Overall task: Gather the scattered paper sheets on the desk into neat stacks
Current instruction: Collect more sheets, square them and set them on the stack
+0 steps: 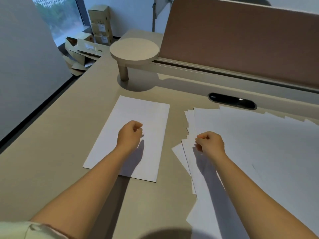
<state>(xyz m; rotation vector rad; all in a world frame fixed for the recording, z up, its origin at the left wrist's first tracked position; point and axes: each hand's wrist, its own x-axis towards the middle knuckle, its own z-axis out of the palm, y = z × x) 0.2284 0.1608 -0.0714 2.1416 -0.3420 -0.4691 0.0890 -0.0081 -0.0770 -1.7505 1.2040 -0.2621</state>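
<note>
A: Status, near to far?

B: Left hand [129, 135] hovers over the neat stack [131, 135], fingers curled in, gripping nothing. Right hand [209, 141] sits at the left edge of the scattered sheets [259, 152], fingers curled; looks like it's pinching a sheet edge, can't confirm from this angle.

A: Where's the paper?

B: Two groups on the desk [51, 144]. Neat stack centre-left, edges flush. Loose pile to the right, running off frame, corners fanned out at its left and far edges. The two are near each other, not touching.

A: Orientation?

B: Neat stack's long axis runs away from the person, tilted slightly clockwise. Fanned sheets are each skewed a little differently; the pile's overall axis isn't readable since it's cut off.

A: Handling?

B: My read: thin, light, floppy, slick sheet on sheet. Single sheets will sag and slide. Grab at an exposed fanned corner or edge, pinch thumb over fingers, support underneath for several at once.

A: Beyond that?

B: Cable slot [232, 100], round side shelf [134, 49] on a post, divider panel [241, 45], cardboard boxes [100, 25] by the window.
</note>
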